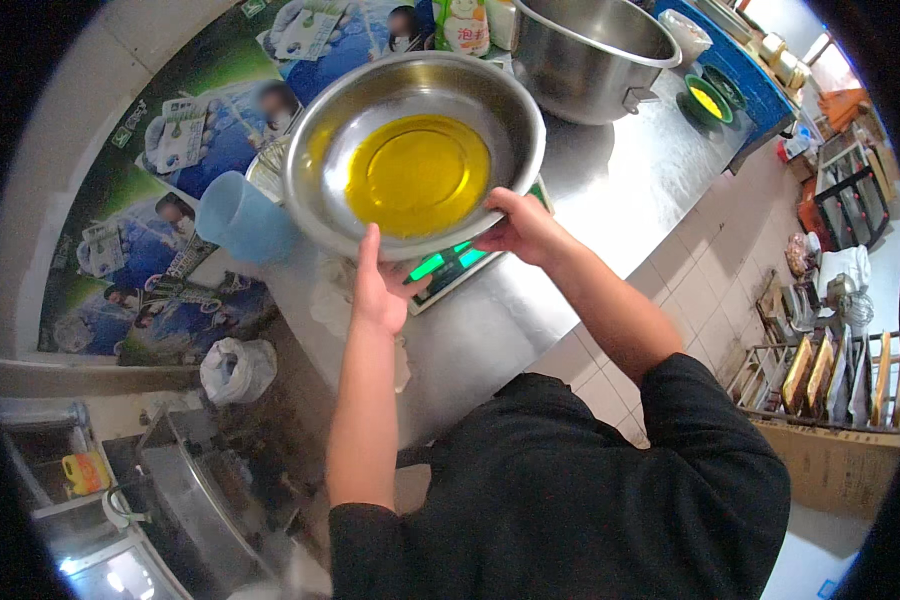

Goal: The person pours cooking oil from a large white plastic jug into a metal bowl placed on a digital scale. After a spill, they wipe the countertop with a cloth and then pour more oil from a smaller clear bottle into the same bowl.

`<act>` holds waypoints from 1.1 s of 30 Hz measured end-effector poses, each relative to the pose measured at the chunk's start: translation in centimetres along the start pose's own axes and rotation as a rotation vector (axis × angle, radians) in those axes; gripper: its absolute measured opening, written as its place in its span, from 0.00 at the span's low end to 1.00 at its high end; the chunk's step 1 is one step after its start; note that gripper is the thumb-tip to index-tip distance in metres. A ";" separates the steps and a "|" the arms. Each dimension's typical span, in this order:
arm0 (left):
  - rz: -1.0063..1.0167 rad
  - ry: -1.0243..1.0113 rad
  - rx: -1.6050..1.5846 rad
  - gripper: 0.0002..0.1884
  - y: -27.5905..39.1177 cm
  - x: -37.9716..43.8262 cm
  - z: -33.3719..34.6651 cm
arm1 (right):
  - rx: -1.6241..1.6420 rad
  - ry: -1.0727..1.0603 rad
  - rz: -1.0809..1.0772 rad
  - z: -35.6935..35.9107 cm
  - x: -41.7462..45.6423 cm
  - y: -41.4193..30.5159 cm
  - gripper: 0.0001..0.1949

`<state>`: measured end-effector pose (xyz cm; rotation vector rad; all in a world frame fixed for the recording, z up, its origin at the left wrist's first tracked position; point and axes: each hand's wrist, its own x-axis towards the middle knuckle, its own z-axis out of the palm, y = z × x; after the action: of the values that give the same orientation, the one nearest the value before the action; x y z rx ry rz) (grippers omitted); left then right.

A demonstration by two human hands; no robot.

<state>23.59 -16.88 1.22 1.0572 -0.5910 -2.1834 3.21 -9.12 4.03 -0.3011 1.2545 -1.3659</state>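
A wide stainless steel basin [322, 142] holds a pool of clear yellow liquid [420, 176]. My left hand [381, 296] grips its near rim at the lower left, thumb up along the edge. On the near right, my right hand [521, 229] has the rim between thumb and fingers. Under the basin lies a digital scale [457, 279] with lit green displays, partly hidden by the basin; whether the two touch I cannot tell. A light blue plastic jug [240, 217] stands left of the basin.
A deep steel mixing bowl [592, 67] stands on the steel table [532, 300] behind, at the right. Farther right is a green bowl [709, 97] with yellow contents. A printed packet [461, 26] stands at the back. A tray rack [817, 375] is at the far right.
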 end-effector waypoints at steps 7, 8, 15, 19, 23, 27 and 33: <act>0.212 0.132 -0.101 0.22 -0.2 -1.2 3.1 | -0.111 -0.215 -0.122 -0.7 -0.6 -3.2 0.19; 0.275 0.165 -0.054 0.22 0.7 -2.6 4.8 | -0.077 -0.268 -0.119 -1.0 -0.3 -3.2 0.21; 0.299 0.054 -0.142 0.25 5.7 -9.5 5.9 | -0.224 -0.403 -0.358 -3.3 -3.8 -6.0 0.43; 0.272 0.081 -0.167 0.28 5.7 -10.3 5.3 | -0.434 0.001 -0.434 -11.0 0.0 0.9 0.29; 0.264 0.102 -0.125 0.28 5.6 -10.1 4.1 | -0.907 0.182 -0.360 -17.2 1.7 9.8 0.30; 0.286 0.059 -0.144 0.28 5.7 -10.6 4.5 | -1.131 0.113 -0.326 -16.7 0.6 11.7 0.36; 0.240 -0.070 -0.128 0.31 5.7 -10.6 6.2 | -1.221 0.115 -0.308 -15.8 0.8 11.7 0.39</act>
<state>25.58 -12.66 13.87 0.8028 -0.5700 -2.0248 -2.94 1.06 -11.65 -1.3002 2.0894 -0.6885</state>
